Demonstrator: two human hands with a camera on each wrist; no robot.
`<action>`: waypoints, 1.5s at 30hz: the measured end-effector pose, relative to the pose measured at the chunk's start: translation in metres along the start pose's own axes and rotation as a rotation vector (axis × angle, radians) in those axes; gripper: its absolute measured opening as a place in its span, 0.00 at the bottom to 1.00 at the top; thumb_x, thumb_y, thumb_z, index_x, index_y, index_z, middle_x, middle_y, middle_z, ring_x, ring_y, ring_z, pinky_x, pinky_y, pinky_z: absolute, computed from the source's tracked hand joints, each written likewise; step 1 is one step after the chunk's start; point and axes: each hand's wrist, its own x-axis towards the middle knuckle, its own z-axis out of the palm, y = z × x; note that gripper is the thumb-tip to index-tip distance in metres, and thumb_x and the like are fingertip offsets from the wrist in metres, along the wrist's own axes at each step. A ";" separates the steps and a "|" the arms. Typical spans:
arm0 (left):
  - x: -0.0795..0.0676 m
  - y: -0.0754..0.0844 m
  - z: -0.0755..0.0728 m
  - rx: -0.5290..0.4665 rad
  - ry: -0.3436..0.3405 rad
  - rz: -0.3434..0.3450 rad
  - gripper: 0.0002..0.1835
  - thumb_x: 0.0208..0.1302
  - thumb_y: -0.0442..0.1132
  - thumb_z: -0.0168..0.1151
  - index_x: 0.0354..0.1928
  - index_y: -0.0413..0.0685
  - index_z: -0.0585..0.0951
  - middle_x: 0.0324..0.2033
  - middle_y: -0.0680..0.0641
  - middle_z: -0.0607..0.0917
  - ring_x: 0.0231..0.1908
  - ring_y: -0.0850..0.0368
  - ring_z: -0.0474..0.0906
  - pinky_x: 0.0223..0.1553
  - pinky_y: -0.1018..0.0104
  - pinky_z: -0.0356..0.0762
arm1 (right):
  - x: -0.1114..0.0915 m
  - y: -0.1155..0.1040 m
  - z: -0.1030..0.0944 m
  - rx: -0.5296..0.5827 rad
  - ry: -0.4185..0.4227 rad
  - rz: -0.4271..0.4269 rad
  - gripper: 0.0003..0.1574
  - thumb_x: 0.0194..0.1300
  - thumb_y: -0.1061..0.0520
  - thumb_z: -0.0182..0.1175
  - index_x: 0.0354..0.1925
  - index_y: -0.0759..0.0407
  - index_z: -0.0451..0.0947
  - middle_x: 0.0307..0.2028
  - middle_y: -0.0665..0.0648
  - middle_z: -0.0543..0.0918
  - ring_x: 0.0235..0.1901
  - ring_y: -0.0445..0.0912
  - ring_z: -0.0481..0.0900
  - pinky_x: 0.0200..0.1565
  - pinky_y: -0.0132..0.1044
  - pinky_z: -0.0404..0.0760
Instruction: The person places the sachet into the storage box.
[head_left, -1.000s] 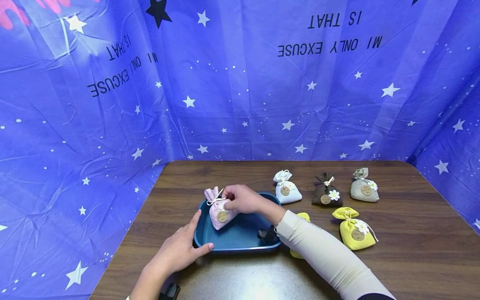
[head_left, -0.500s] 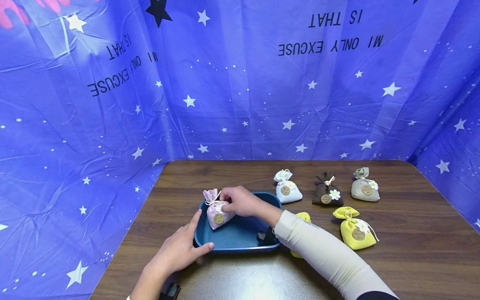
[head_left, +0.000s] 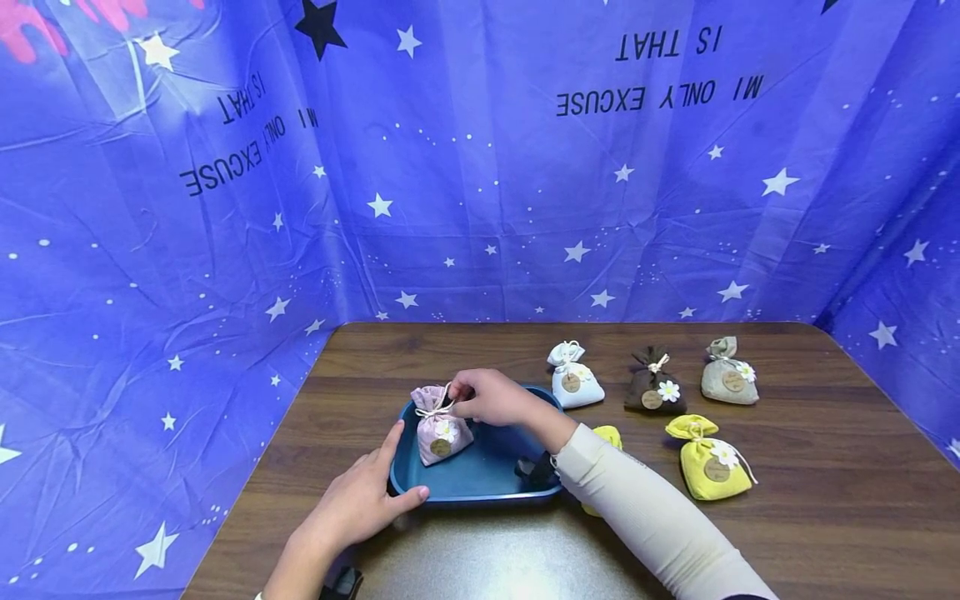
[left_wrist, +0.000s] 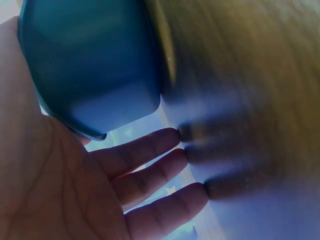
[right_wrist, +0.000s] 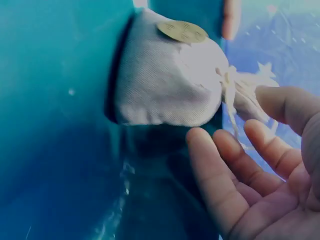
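A pink drawstring pouch (head_left: 431,440) with a flower and round tag stands in the left part of the blue tray (head_left: 487,471). My right hand (head_left: 495,398) is at the pouch's tied neck. In the right wrist view its thumb (right_wrist: 280,102) overlaps the neck of the pouch (right_wrist: 160,75), and the other fingers are spread loosely beside it. My left hand (head_left: 360,496) rests at the tray's left end, thumb and index finger extended along the rim. In the left wrist view its other fingers (left_wrist: 170,207) reach straight down beside the tray (left_wrist: 100,60).
White (head_left: 576,385), dark brown (head_left: 654,387) and beige (head_left: 727,385) pouches form a back row on the wooden table (head_left: 420,354). A yellow pouch (head_left: 708,479) lies in front of them. Another yellow pouch (head_left: 607,434) is partly hidden by the right sleeve (head_left: 645,500).
The pink pouch has turned and settled lower in the tray, its flower now showing. My right hand has shifted from its side to its neck, fingers loosened. My left hand stays put.
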 end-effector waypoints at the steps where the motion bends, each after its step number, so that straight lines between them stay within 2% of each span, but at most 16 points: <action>1: 0.000 0.000 0.000 -0.001 0.000 0.000 0.58 0.55 0.74 0.61 0.79 0.53 0.51 0.62 0.35 0.76 0.62 0.39 0.72 0.54 0.39 0.72 | -0.002 0.001 -0.002 0.033 0.003 0.014 0.06 0.62 0.64 0.66 0.38 0.61 0.78 0.29 0.49 0.80 0.25 0.44 0.78 0.27 0.32 0.77; 6: 0.001 0.001 0.001 0.009 0.004 -0.002 0.58 0.55 0.74 0.61 0.79 0.52 0.50 0.62 0.35 0.76 0.61 0.39 0.73 0.54 0.40 0.73 | -0.011 0.006 -0.015 0.177 0.033 0.053 0.10 0.64 0.62 0.65 0.42 0.65 0.78 0.31 0.53 0.79 0.32 0.53 0.80 0.31 0.42 0.82; 12: 0.001 0.001 0.001 0.014 -0.011 -0.015 0.58 0.55 0.74 0.61 0.79 0.52 0.50 0.62 0.34 0.75 0.61 0.39 0.73 0.55 0.39 0.72 | -0.026 0.006 -0.032 0.261 0.061 0.066 0.14 0.66 0.59 0.64 0.46 0.66 0.77 0.34 0.55 0.81 0.36 0.53 0.82 0.35 0.44 0.83; 19: 0.002 0.000 -0.001 0.011 -0.022 -0.021 0.58 0.55 0.74 0.61 0.79 0.52 0.50 0.63 0.34 0.74 0.62 0.38 0.72 0.55 0.39 0.71 | -0.043 -0.007 -0.052 0.260 0.059 0.048 0.15 0.67 0.56 0.63 0.48 0.64 0.77 0.38 0.58 0.82 0.39 0.52 0.83 0.39 0.46 0.83; 23: 0.001 0.000 0.000 0.010 -0.021 -0.015 0.58 0.55 0.74 0.61 0.79 0.52 0.50 0.63 0.34 0.74 0.62 0.38 0.72 0.55 0.38 0.72 | -0.051 -0.006 -0.062 0.266 0.065 0.045 0.15 0.68 0.57 0.63 0.49 0.65 0.77 0.40 0.63 0.82 0.42 0.58 0.83 0.40 0.47 0.83; 25: 0.001 -0.001 0.000 0.011 -0.018 -0.010 0.58 0.55 0.73 0.61 0.79 0.52 0.50 0.63 0.34 0.75 0.61 0.38 0.72 0.55 0.39 0.72 | -0.057 -0.005 -0.066 0.281 0.062 0.052 0.16 0.68 0.57 0.62 0.50 0.65 0.76 0.42 0.65 0.82 0.44 0.62 0.82 0.42 0.50 0.83; 28: 0.001 0.000 0.000 0.010 -0.013 -0.008 0.58 0.55 0.73 0.62 0.79 0.51 0.51 0.62 0.35 0.75 0.61 0.39 0.73 0.55 0.39 0.72 | -0.068 -0.004 -0.073 0.296 0.070 0.060 0.17 0.68 0.57 0.62 0.51 0.67 0.75 0.43 0.67 0.82 0.45 0.64 0.82 0.43 0.53 0.83; 35: 0.000 0.001 0.001 0.008 -0.014 -0.004 0.58 0.55 0.72 0.63 0.79 0.51 0.51 0.62 0.35 0.76 0.60 0.39 0.73 0.54 0.39 0.72 | -0.097 0.009 -0.089 0.307 0.105 0.066 0.18 0.69 0.59 0.61 0.51 0.72 0.73 0.42 0.68 0.80 0.43 0.60 0.83 0.42 0.52 0.83; 38: 0.000 0.001 0.001 0.014 -0.007 -0.004 0.58 0.55 0.72 0.63 0.79 0.51 0.51 0.61 0.35 0.76 0.60 0.39 0.73 0.53 0.39 0.73 | -0.109 0.017 -0.097 0.310 0.124 0.069 0.18 0.69 0.60 0.61 0.51 0.73 0.73 0.42 0.66 0.79 0.41 0.55 0.82 0.42 0.52 0.83; 40: 0.000 0.001 0.001 0.015 -0.008 -0.006 0.58 0.55 0.72 0.63 0.79 0.51 0.51 0.62 0.34 0.76 0.60 0.38 0.73 0.53 0.38 0.72 | -0.118 0.022 -0.103 0.313 0.135 0.076 0.18 0.70 0.60 0.60 0.51 0.74 0.73 0.43 0.64 0.79 0.41 0.52 0.82 0.42 0.50 0.83; 45: 0.001 0.000 0.001 0.009 -0.013 -0.009 0.58 0.56 0.72 0.62 0.79 0.51 0.50 0.63 0.34 0.75 0.61 0.38 0.72 0.54 0.38 0.72 | -0.140 0.035 -0.117 0.316 0.154 0.116 0.20 0.72 0.60 0.58 0.53 0.75 0.70 0.43 0.61 0.81 0.43 0.54 0.82 0.40 0.42 0.83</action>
